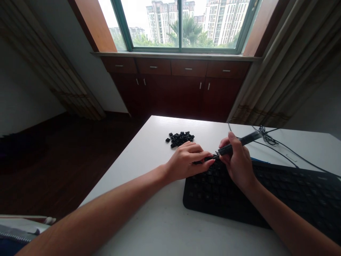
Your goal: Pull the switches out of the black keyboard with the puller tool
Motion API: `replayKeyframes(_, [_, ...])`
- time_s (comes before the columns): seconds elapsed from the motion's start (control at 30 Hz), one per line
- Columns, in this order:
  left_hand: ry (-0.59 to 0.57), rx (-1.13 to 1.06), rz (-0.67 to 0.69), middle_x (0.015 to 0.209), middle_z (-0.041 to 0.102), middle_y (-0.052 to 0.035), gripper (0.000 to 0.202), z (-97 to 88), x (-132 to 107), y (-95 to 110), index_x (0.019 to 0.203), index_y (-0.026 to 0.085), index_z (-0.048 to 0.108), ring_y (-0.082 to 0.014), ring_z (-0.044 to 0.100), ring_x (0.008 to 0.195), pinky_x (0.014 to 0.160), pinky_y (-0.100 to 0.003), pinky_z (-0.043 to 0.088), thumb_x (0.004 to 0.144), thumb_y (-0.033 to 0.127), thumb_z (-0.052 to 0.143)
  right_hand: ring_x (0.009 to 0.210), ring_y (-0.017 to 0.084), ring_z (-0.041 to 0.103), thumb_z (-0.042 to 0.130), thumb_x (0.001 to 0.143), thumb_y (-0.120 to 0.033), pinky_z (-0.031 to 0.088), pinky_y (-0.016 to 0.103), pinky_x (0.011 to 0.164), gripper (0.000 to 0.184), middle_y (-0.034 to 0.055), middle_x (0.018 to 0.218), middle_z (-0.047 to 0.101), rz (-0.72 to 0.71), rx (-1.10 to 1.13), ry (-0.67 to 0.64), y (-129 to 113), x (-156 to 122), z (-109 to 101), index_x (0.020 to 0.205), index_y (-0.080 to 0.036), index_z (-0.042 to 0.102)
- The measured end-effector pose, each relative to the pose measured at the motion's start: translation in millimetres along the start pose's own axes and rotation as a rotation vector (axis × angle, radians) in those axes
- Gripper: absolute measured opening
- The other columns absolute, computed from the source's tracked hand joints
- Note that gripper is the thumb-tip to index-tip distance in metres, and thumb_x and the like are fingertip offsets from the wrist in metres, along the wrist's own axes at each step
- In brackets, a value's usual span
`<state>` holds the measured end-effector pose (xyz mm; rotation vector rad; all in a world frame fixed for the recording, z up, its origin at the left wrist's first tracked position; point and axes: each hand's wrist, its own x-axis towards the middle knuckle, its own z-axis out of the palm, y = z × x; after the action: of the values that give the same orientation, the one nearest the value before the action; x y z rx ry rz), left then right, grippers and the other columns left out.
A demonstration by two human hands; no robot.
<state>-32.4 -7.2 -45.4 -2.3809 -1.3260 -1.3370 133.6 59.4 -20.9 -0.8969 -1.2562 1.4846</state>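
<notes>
A black keyboard [279, 195] lies on the white table [160, 220], running from the middle to the right edge. My left hand [186, 160] rests on the keyboard's top left corner, fingers curled and pressed down on the keys. My right hand [238, 161] is closed round a slim dark tool [239, 142] like a screwdriver, its tip pointing left at the keys beside my left fingertips. A small heap of loose black keycaps [181, 138] sits on the table just beyond my left hand.
Black cables [269, 140] trail over the table behind the keyboard to the right. Beyond the table stand a dark wooden cabinet with drawers [176, 85], a window [181, 25] and curtains [287, 71]. Dark wooden floor lies to the left.
</notes>
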Motion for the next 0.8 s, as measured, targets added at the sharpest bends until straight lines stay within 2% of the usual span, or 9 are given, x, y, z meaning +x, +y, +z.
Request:
replayKeyframes(0.23, [0.003,0.005,-0.001,0.078,0.071,-0.0019,0.016,0.6,-0.5,0.3,0.100,0.020,0.075,-0.0123,0.060,0.067,0.070,-0.029,0.047,0.092,0.031,0.068,0.042,0.008,0.033,0.063,0.085,-0.063,0.026,0.021,0.039,0.050,-0.0058,0.046,0.035,0.012,-0.005,0.004,-1.3,0.6,0.6,0.061,-0.019,0.060])
replayKeyframes(0.53, [0.066,-0.084,-0.105,0.076,0.067,-0.0008,0.018,-0.7,3.2,3.0,0.101,0.019,0.070,-0.0138,0.060,0.071,0.072,-0.029,0.051,0.088,0.031,0.071,0.043,0.009,0.034,0.060,0.089,-0.061,0.029,0.023,0.042,0.048,-0.0057,0.046,0.038,-0.035,-0.008,-0.005,0.9,-0.8,-1.8,0.065,-0.019,0.062])
replayKeyframes(0.67, [0.056,-0.108,-0.150,0.082,0.067,-0.0015,0.028,-1.3,2.6,3.7,0.105,0.019,0.065,-0.0150,0.059,0.074,0.073,-0.031,0.051,0.085,0.035,0.074,0.048,0.011,0.040,0.059,0.091,-0.059,0.032,0.025,0.046,0.046,-0.0035,0.052,0.046,-0.127,-0.022,0.049,4.5,2.3,-3.5,0.065,-0.020,0.063])
replayKeyframes(0.73, [0.043,-0.120,-0.165,0.086,0.066,-0.0023,0.032,-1.3,1.5,3.6,0.109,0.019,0.061,-0.0156,0.059,0.076,0.074,-0.032,0.051,0.085,0.036,0.073,0.054,0.012,0.046,0.059,0.092,-0.056,0.038,0.025,0.052,0.045,-0.0020,0.058,0.051,-0.188,-0.015,0.108,6.6,5.5,-4.2,0.064,-0.020,0.062])
replayKeyframes(0.8, [0.023,-0.134,-0.168,0.086,0.065,-0.0025,0.027,-1.8,0.9,3.7,0.108,0.018,0.060,-0.0155,0.058,0.076,0.074,-0.032,0.050,0.087,0.032,0.070,0.064,0.014,0.055,0.059,0.093,-0.052,0.044,0.026,0.061,0.044,0.0001,0.066,0.057,-0.240,0.012,0.140,7.9,8.5,-4.7,0.062,-0.021,0.059])
